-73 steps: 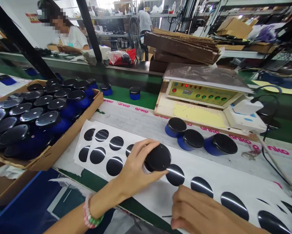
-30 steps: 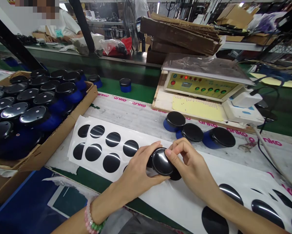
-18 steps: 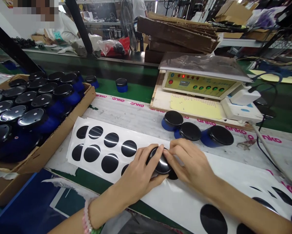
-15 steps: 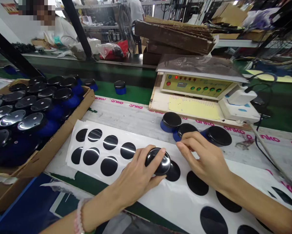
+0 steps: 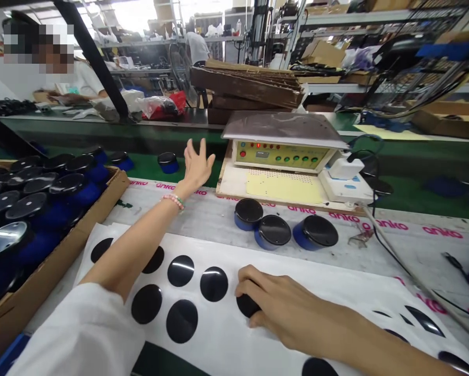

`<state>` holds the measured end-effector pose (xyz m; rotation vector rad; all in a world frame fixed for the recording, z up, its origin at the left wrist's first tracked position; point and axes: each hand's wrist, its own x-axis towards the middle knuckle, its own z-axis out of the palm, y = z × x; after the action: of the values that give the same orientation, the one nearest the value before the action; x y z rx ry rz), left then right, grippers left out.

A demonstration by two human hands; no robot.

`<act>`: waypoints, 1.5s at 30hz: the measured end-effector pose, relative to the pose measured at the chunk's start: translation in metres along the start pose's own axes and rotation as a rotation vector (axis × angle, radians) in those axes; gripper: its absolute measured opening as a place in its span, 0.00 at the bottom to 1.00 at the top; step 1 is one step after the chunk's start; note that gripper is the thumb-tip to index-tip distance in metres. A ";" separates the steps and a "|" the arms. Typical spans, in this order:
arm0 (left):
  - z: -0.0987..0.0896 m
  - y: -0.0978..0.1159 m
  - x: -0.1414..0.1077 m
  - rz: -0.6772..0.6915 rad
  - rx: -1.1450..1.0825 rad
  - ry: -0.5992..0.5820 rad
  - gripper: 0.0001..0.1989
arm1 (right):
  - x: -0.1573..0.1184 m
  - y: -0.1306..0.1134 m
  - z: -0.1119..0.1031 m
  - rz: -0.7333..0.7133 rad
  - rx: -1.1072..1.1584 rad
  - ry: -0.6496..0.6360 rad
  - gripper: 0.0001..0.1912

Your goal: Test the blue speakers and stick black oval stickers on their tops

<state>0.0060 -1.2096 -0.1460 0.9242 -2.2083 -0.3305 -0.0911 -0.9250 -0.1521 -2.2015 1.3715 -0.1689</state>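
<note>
My left hand (image 5: 196,166) is stretched over the green belt with its fingers spread and nothing in them. Just left of it stands a blue jar with a black lid (image 5: 168,162). On the white sheet of round black stickers (image 5: 180,270), my right hand (image 5: 263,300) has its fingers curled around the edge of a black disc (image 5: 247,305); whether it grips the disc or only touches it cannot be made out. Beyond the sheet stand three black-lidded blue jars (image 5: 273,231).
A cardboard tray (image 5: 62,243) full of blue jars is at the left. Behind the three jars sits a control box (image 5: 281,151) with a cable trailing right. Stacked brown cartons (image 5: 245,86) stand farther back. Across the belt sits a person (image 5: 77,78).
My left hand has moved away up and left to the belt, and the black-topped piece is no longer in it. My right hand has come down onto the sticker sheet. The view has shifted.
</note>
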 end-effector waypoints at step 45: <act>-0.036 0.083 -0.195 0.173 -0.497 -0.510 0.38 | -0.024 -0.008 -0.006 0.493 0.997 0.722 0.17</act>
<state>0.0839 -1.0127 -0.1813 0.3977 -2.4542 -1.0696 -0.0987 -0.9041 -0.1389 -0.9515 1.6155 -1.2383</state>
